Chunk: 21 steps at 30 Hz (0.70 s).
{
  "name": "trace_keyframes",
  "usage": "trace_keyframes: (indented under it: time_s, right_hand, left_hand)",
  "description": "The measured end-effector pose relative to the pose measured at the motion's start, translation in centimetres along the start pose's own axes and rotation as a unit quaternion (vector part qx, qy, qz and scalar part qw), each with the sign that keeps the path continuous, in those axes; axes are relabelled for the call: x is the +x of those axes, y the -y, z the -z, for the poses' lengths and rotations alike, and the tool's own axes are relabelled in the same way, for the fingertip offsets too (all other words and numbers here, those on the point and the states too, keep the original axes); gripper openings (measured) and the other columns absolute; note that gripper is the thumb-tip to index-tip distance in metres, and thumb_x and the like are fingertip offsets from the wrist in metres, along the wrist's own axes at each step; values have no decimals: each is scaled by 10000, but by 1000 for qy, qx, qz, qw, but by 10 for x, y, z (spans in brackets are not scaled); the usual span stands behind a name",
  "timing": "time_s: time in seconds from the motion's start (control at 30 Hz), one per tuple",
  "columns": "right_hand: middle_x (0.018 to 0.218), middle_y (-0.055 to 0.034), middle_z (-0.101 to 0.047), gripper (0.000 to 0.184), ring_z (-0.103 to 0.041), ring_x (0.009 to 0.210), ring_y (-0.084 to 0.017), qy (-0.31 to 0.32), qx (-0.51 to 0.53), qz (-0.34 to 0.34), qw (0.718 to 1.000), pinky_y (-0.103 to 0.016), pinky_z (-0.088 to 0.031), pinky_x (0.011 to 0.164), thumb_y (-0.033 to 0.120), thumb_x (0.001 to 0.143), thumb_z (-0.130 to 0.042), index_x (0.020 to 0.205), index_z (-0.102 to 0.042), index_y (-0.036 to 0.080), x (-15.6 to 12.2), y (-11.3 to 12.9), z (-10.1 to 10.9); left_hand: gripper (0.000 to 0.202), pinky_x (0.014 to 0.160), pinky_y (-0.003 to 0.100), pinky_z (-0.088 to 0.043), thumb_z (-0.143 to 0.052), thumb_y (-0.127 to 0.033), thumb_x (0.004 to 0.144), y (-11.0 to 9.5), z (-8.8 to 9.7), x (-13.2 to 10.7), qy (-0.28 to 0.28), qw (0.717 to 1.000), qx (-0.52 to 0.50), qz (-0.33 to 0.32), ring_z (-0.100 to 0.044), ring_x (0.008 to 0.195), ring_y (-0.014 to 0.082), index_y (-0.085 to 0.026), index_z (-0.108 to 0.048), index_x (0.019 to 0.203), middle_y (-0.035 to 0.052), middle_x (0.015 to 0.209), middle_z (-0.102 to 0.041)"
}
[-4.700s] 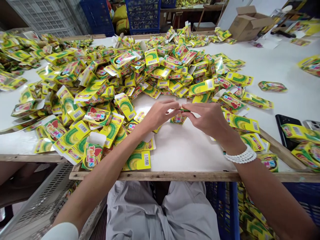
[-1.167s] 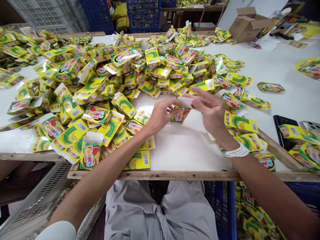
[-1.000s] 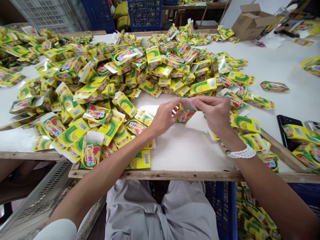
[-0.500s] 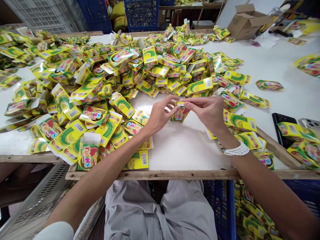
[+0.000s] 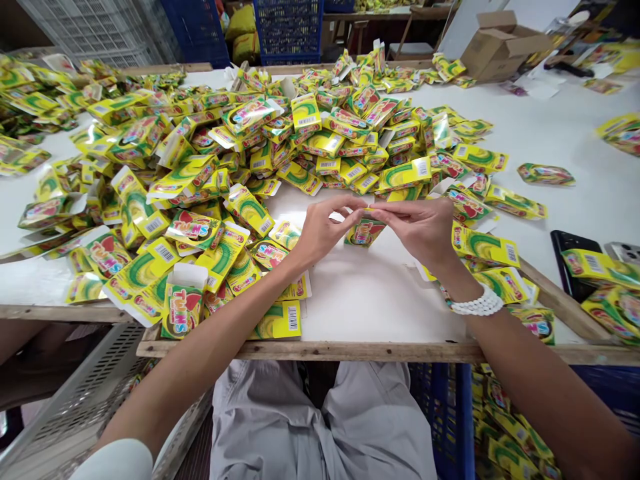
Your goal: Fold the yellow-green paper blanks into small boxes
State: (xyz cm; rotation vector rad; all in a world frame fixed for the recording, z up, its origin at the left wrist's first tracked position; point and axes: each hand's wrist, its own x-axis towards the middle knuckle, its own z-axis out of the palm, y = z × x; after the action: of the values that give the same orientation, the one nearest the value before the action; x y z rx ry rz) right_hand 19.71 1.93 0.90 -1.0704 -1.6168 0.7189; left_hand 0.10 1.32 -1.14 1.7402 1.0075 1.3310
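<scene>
"Yellow and green, that small box [image 5: 367,233] near the middle of the frame: who has it?"

"Both hands. The left hand [image 5: 320,230] has its thumb and forefinger nearly closed at the top left corner, a loop of space behind the tips."

"And the right hand [image 5: 427,223]?"

"Its fingers [image 5: 400,208] are pinched together along the top edge, tips almost meeting the left ones."

"Does the box stand on the worktop [image 5: 370,303]?"

"It's upright, front facing the person, but I can't tell whether its base touches."

"What's around it?"

"A pile of similar boxes [image 5: 300,143] just behind, spreading to the upper left; a white bead bracelet [image 5: 477,303] on the right wrist; a black phone [image 5: 563,250] at the right edge, partly covered."
</scene>
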Motion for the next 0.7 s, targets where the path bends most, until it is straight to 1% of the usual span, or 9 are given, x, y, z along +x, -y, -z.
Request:
trace_keyframes:
  time_s: [0.1,0.23,0.33,0.4,0.5,0.6,0.7]
  right_hand:
    - [913,18,-849,54,-831,943,-347,-1,-19,10,1000,-569,-705,900,381,837,-880,889,-870,368,0,-1,0]
    - [924,17,-851,53,-832,928,-343,0,-37,15,999,-548,-708,878,377,838,-875,888,-873,360,-1,1,0]
    - [988,11,-853,68,-827,999,-351,22,-36,25,999,-566,-682,969,341,841,-874,907,-873,355,0,1,2]
    - [1067,10,-848,78,-814,1079,-353,45,-44,48,997,-586,-649,1045,311,863,-850,921,-872,358,2,1,5]
    - [1146,17,-836,135,-786,1171,-351,91,-70,80,990,-600,-610,1112,285,888,-816,970,-869,378,5,0,12]
    - [1213,32,-820,203,-771,1210,-345,129,-108,102,980,-588,-589,1144,290,902,-789,1062,-857,395,6,-2,16]
    - [1303,13,-790,259,-769,1213,-365,137,-184,141,963,-606,-588,1118,323,909,-770,1155,-842,363,3,-4,16]
  left_hand:
    - [224,742,249,-616,-718,-376,978,0,1,0,10,1000,-16,-4,-729,909,167,-226,-823,1106,67,1115,-813]
    - [314,706,241,-620,-749,-469,962,1,1,-1,6,999,-4,-33,-713,949,183,-214,-832,1127,96,1130,-803]
    - [367,712,259,-620,-732,-539,969,4,1,0,-6,998,13,-67,-718,940,194,-203,-854,1055,109,1067,-804]
    - [386,713,270,-616,-708,-556,983,7,1,1,-7,995,25,-93,-733,916,194,-204,-865,1005,107,1037,-807]
    - [387,690,267,-596,-681,-547,1007,11,3,3,0,990,50,-132,-738,863,183,-210,-871,990,103,1015,-813]
    - [381,710,269,-593,-641,-512,1040,15,5,3,-4,985,89,-149,-736,849,178,-207,-870,1024,109,1007,-817]
    - [382,730,265,-603,-605,-483,1064,18,5,2,-3,981,112,-161,-747,867,175,-199,-861,1068,114,1039,-818]
